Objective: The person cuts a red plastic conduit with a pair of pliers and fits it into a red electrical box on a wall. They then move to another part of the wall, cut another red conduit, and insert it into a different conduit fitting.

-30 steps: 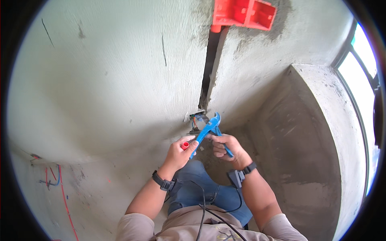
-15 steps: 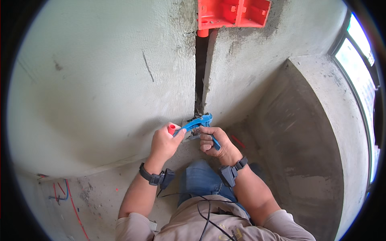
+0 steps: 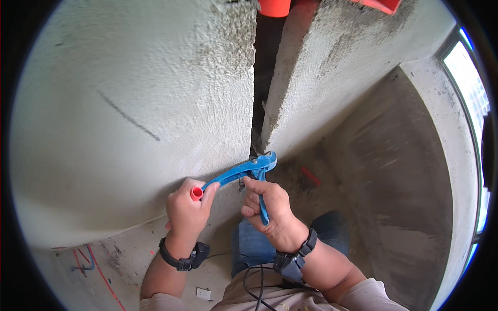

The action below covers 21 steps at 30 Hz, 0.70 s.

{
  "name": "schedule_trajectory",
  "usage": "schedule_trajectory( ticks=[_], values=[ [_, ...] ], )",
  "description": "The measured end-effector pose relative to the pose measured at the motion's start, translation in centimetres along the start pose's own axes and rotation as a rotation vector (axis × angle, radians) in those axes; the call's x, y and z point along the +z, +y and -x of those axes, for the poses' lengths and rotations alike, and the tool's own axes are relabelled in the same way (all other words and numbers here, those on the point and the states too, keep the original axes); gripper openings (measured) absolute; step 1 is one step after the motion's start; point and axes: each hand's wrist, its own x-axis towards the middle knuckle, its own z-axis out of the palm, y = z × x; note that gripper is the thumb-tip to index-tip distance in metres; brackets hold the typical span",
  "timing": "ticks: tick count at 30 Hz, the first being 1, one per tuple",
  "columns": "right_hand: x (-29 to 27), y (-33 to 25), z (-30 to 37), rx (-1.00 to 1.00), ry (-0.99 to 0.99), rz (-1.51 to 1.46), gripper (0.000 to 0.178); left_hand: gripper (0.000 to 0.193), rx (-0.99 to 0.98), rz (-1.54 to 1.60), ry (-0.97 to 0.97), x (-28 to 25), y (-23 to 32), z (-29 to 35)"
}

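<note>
A blue pipe cutter (image 3: pixel 244 167) is held between my hands at the foot of the wall slot, its head at the slot's lower end. My left hand (image 3: pixel 188 207) is closed round the end of one long handle and also grips a short red plastic pipe (image 3: pixel 196 194), whose open end faces up. Wrapped round the other handle, my right hand (image 3: pixel 268 207) sits just below the cutter's head. The two handles stand spread apart. What lies within the jaws is hidden.
A narrow vertical slot (image 3: pixel 263 78) splits the rough wall above my hands. Red box parts (image 3: pixel 274 7) show at the top edge. A red pipe piece (image 3: pixel 310 176) lies on the floor to the right; red and blue pipes (image 3: pixel 104 274) lie lower left. A concrete ledge (image 3: pixel 436 114) stands right.
My view has come closer to the wall's foot. The cutter's handles have spread wider, with my left hand lower and farther left. Both hands keep their hold.
</note>
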Motion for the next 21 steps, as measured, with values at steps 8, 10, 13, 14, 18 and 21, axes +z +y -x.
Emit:
schedule_trajectory(
  ticks=[8, 10, 13, 14, 18, 21],
  values=[
    [0.3, 2.9, -1.4, -0.19, 0.057, 0.118, 0.015, 0.019, 0.13, -0.181, -0.019, 1.1, -2.8, 0.9],
    [0.4, 2.9, -1.5, -0.205, 0.058, 0.138, 0.026, 0.017, 0.13, -0.166, -0.005, 1.2, -2.8, 0.8],
    [0.4, 0.5, 0.3, -0.059, 0.014, 0.13, 0.01, 0.019, 0.163, -0.065, 0.02, 1.0, -1.8, 0.9],
    [-0.9, -0.6, 0.3, 0.005, -0.043, 0.11, 0.012, 0.018, 0.174, -0.025, 0.01, 0.9, -1.0, 1.0],
    [-4.2, -1.7, 0.0, 0.084, -0.174, 0.054, 0.018, 0.019, 0.121, 0.138, -0.003, 2.0, 0.0, 3.1],
    [-4.6, -0.4, 0.0, -0.003, -0.275, 0.077, 0.022, 0.018, 0.098, 0.157, 0.002, 2.6, -2.1, 4.1]
  ],
)
